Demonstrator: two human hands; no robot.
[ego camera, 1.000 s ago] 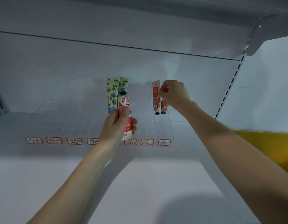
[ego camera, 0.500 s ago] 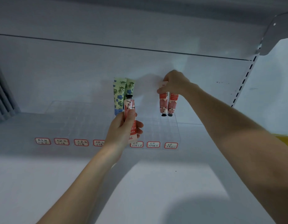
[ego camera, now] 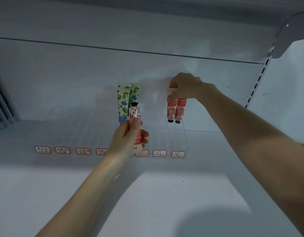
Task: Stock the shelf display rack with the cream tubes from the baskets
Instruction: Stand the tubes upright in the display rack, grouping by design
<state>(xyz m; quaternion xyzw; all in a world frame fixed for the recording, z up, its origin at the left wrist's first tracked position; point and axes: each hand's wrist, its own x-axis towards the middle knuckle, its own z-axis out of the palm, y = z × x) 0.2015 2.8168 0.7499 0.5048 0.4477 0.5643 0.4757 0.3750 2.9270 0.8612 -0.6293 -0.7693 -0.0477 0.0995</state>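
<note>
Right hand [ego camera: 187, 88] higher (atop pink tubes [ego camera: 176, 110])

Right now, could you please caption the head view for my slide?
Stocking: right grip pinches two pink tubes at the clear rack; left grip holds a third tube.

Subject: the person's two hands and forearms, head view.
Both the left hand [ego camera: 129, 139] and the right hand [ego camera: 187, 88] are bare. Behind each hand, wrist and forearm are uncovered to the picture edge. The left forearm [ego camera: 89, 190] appears slender and evenly lit. The right forearm [ego camera: 250, 134] appears broader, with its underside in shadow. The left thumbnail [ego camera: 135, 119] is short and catches a highlight. Nails on the right hand are too blurred to assess.
</note>
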